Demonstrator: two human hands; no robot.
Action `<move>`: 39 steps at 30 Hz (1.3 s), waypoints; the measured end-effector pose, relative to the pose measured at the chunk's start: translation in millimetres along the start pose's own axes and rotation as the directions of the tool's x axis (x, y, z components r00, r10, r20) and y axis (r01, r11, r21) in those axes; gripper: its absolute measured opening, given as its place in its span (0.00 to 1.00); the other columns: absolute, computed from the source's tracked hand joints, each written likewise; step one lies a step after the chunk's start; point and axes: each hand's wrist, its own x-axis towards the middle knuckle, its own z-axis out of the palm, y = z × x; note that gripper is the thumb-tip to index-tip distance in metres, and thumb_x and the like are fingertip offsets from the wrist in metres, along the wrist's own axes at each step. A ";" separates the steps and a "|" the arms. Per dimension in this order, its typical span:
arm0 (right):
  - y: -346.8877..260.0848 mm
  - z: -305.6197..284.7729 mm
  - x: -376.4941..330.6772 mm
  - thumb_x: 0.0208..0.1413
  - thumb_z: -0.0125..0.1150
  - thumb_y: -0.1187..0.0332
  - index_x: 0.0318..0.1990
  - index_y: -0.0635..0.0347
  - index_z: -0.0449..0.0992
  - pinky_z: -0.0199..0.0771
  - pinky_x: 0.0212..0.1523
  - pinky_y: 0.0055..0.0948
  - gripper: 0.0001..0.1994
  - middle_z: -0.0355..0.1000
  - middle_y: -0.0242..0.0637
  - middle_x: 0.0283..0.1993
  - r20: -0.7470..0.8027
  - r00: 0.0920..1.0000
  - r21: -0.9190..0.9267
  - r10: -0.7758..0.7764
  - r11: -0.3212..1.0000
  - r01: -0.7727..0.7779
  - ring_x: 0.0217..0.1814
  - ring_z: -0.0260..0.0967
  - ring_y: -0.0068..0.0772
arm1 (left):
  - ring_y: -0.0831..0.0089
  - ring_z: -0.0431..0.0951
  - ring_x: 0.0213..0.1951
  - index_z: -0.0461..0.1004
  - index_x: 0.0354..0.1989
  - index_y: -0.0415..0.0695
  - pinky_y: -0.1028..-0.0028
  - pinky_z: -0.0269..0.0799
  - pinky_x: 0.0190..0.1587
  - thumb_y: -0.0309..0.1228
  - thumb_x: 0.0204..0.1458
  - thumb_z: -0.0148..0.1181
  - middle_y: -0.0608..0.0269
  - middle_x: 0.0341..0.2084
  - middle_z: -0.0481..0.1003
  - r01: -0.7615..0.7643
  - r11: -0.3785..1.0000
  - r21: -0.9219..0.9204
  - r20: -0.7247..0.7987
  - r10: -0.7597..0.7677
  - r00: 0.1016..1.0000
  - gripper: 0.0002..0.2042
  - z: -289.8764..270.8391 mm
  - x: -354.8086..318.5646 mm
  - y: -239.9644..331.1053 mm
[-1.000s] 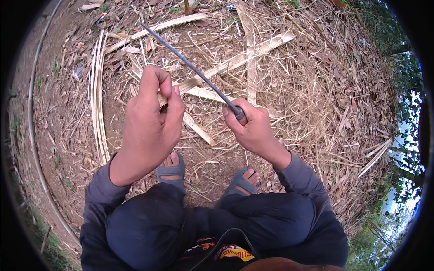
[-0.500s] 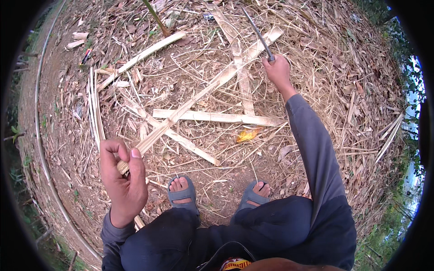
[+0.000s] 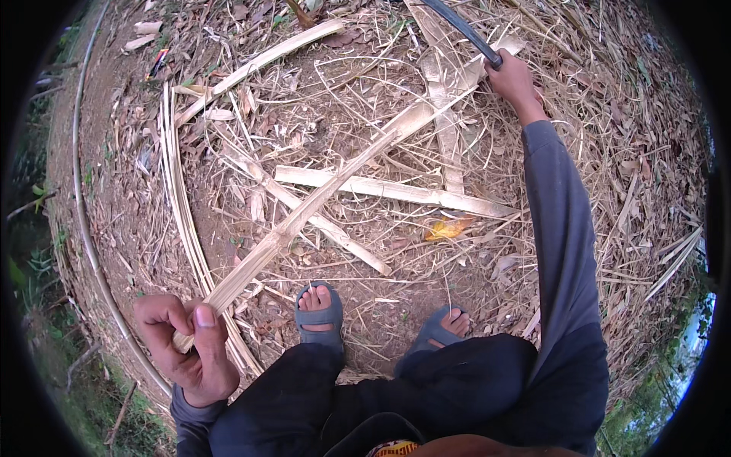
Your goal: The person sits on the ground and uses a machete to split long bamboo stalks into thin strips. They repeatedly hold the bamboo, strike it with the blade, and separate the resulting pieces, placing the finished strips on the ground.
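Observation:
My left hand (image 3: 190, 343) is closed with thumb and fingers pinching the near end of a long pale split-wood strip (image 3: 304, 213). The strip runs diagonally up to the right, over other pieces on the ground. My right hand (image 3: 518, 85) is wrapped round the grip of a machete (image 3: 463, 29), near the strip's far end. The machete's dark blade points to the upper left and leaves the picture at the top. Whether it touches the strip I cannot tell.
Several pale slats lie about: a crosswise slat (image 3: 396, 190), a shorter one (image 3: 327, 228) and a long one (image 3: 263, 67). Thin strips (image 3: 183, 198) stand in a bundle at the left. My sandalled feet (image 3: 318, 312) rest on littered ground. A yellow leaf (image 3: 448, 227) lies beyond them.
My left hand has drawn nearer to me and left, with the strip's end still pinched. My right hand and the machete appear higher and further right; the whole view has also shifted.

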 end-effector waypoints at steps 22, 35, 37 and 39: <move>-172.6 -100.8 -268.8 0.62 0.63 0.63 0.34 0.72 0.78 0.74 0.42 0.46 0.16 0.74 0.51 0.34 0.341 0.889 0.354 -0.307 0.917 0.181 0.37 0.74 0.47 | 0.85 0.66 0.24 0.72 0.43 0.35 0.79 0.60 0.27 0.29 0.68 0.45 0.63 0.32 0.69 -0.178 0.977 -0.121 0.239 0.203 0.950 0.10 -18.6 -13.3 -1.2; -216.0 -151.0 -361.8 0.66 0.60 0.54 0.40 0.66 0.75 0.64 0.20 0.38 0.19 0.67 0.43 0.15 0.207 0.811 0.785 -0.547 0.587 0.196 0.16 0.69 0.43 | 0.80 0.68 0.23 0.71 0.42 0.34 0.75 0.65 0.28 0.24 0.66 0.45 0.58 0.30 0.70 -0.329 0.935 -0.131 0.183 0.349 0.919 0.07 4.9 -34.9 -6.9; -210.7 -135.2 -354.5 0.67 0.58 0.57 0.37 0.65 0.73 0.64 0.19 0.41 0.17 0.66 0.45 0.14 0.313 0.840 0.753 -0.443 0.655 0.066 0.16 0.70 0.47 | 0.80 0.68 0.21 0.69 0.42 0.35 0.74 0.65 0.26 0.24 0.66 0.45 0.58 0.28 0.70 -0.331 0.941 -0.074 0.222 0.339 0.914 0.07 9.6 -37.6 1.4; -212.5 -135.7 -358.7 0.67 0.58 0.58 0.37 0.65 0.73 0.64 0.18 0.42 0.16 0.67 0.46 0.14 0.237 0.847 0.758 -0.476 0.636 0.145 0.16 0.71 0.48 | 0.79 0.68 0.20 0.69 0.42 0.36 0.74 0.64 0.25 0.24 0.66 0.45 0.58 0.28 0.70 -0.204 0.969 -0.142 0.223 0.232 0.947 0.07 10.3 -39.9 1.9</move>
